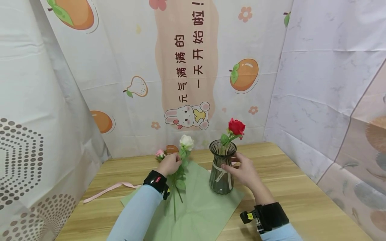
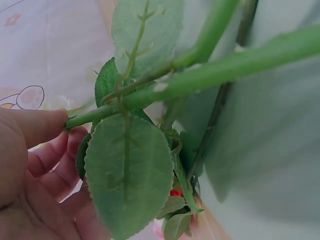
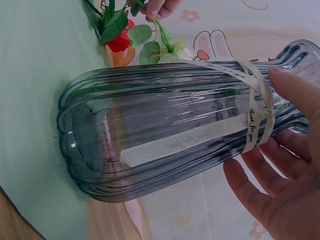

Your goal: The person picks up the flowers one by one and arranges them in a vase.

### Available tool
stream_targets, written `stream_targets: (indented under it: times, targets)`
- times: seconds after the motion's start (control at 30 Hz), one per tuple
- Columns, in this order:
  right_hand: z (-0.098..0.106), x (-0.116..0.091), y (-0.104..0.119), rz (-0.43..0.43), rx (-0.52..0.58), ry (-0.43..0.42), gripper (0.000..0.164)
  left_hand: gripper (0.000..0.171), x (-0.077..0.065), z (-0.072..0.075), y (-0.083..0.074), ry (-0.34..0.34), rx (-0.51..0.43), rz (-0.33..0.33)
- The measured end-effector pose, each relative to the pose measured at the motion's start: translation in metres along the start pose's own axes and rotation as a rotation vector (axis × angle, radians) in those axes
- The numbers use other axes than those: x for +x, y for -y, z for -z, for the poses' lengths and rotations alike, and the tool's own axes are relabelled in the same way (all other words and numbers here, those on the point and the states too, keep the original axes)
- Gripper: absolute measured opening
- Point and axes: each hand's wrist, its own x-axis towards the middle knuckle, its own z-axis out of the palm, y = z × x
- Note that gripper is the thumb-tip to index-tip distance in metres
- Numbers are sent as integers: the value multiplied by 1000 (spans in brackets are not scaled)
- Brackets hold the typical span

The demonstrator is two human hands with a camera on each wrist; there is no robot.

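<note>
My left hand pinches the green stem of a white rose, whose bloom points toward the back wall. Serrated leaves hang from this stem close to the fingers. On the right, a ribbed grey glass vase stands upright on green wrapping paper. My right hand holds its side, thumb in front and fingers around the far side. A cream ribbon with lettering is tied round the vase. One red rose rises out of the vase mouth.
Beside the left hand lies a pink rose; another red bloom shows in the right wrist view. A pink ribbon trails across the wooden table at left. A printed cloth hangs behind.
</note>
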Motion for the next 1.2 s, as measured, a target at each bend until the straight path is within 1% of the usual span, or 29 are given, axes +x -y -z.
stream_targets:
  times: [0.13, 0.3, 0.4, 0.5, 0.6, 0.73, 0.77, 0.83, 0.9, 1.0, 1.03, 1.2]
  targets:
    - [0, 0, 0, 4, 4, -2, 57, 23, 1, 0, -1, 18, 41, 12]
    - [1, 0, 0, 1, 0, -2, 56, 13, 1, 0, -3, 28, 74, 3]
    - [1, 0, 0, -1, -8, 0, 56, 10, 0, 0, -5, 32, 106, 7]
    - [1, 0, 0, -2, -11, -2, 55, 10, -1, 1, -6, 11, 123, -1]
    - [0, -1, 0, -3, -17, 0, 55, 14, -3, 5, -11, -51, 109, -33]
    - [0, 0, 1, -9, -17, 3, 56, 16, -6, 14, -24, -203, 114, -108]
    - [1, 0, 1, -8, -15, 2, 56, 17, -6, 16, -27, -240, 120, -121]
    - [2, 0, 1, -6, -10, -1, 56, 17, -6, 18, -31, -295, 117, -126]
    - [3, 0, 1, 0, -9, -5, 56, 17, -5, 19, -32, -329, 105, -114]
    - [3, 0, 1, 4, -11, -7, 55, 11, -4, 20, -30, -354, 46, -66]
    - [3, 0, 1, 4, -11, -9, 55, 9, -3, 20, -28, -365, 26, -47]
    - [1, 0, 1, 4, -5, -2, 55, 14, -1, 21, -15, -385, -117, 78]
